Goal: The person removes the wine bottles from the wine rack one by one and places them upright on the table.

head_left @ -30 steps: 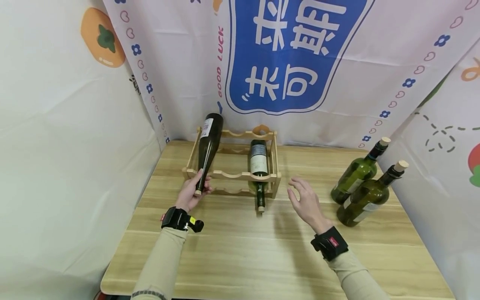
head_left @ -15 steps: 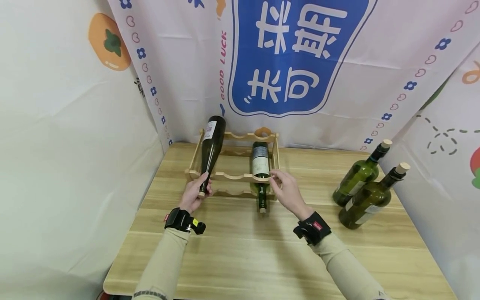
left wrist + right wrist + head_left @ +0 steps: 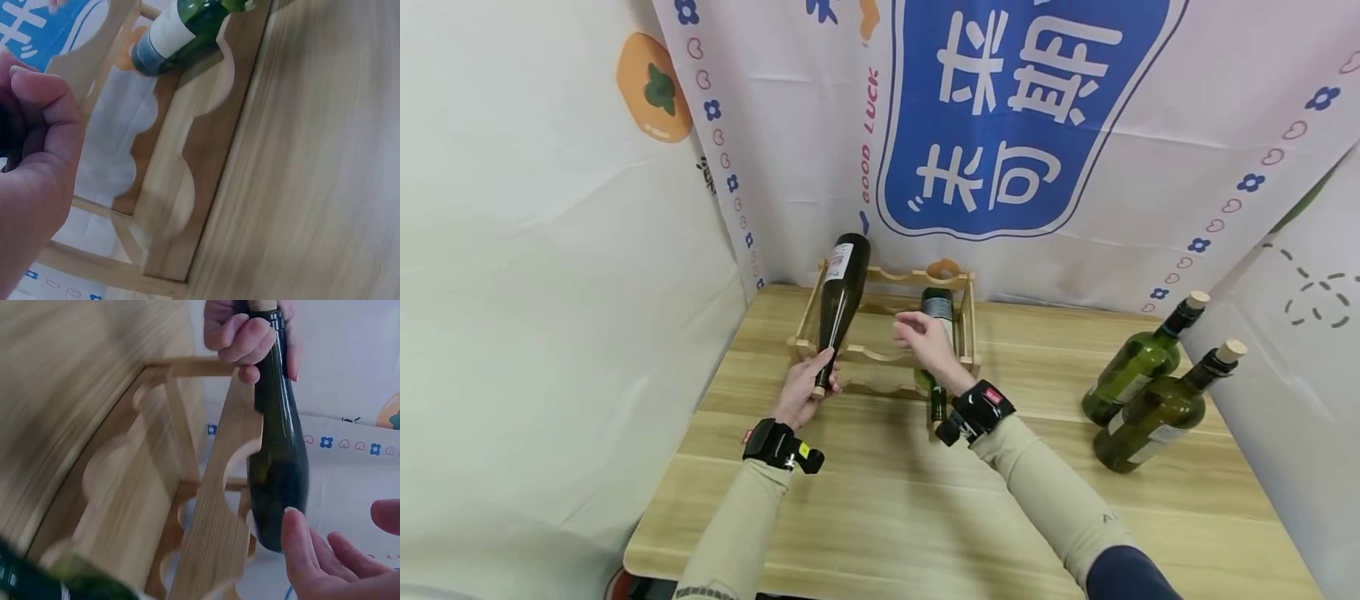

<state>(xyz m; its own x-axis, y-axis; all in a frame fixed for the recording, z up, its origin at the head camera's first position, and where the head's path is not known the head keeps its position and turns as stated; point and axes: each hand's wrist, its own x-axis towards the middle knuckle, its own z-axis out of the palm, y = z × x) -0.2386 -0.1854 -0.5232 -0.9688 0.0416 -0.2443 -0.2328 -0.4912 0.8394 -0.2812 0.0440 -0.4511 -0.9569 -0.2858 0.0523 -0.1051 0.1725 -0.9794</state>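
My left hand [image 3: 800, 392] grips the neck of a dark wine bottle [image 3: 842, 296], just behind its cork. That bottle slants over the left part of a wooden wine rack [image 3: 880, 357], base towards the back wall. In the right wrist view the bottle [image 3: 278, 462] passes close over the rack's scalloped rail; whether it touches is unclear. Fingers extended and holding nothing, my right hand [image 3: 934, 346] hovers over the rack's right part, near the dark bottle. Beneath it a green wine bottle [image 3: 937, 304] lies in the lower tier, neck forward, partly hidden by the hand.
Two corked green bottles, the rear bottle [image 3: 1131, 375] and the front bottle [image 3: 1150, 425], stand upright on the table's right side. The wooden table [image 3: 865, 517] meets a printed cloth wall [image 3: 820, 167] at the back. Cloth also hangs at both sides.
My right hand has moved left, from beside the rack to above its right part. My left hand keeps its grip on the dark bottle, which is tilted much as before. The view has shifted slightly.
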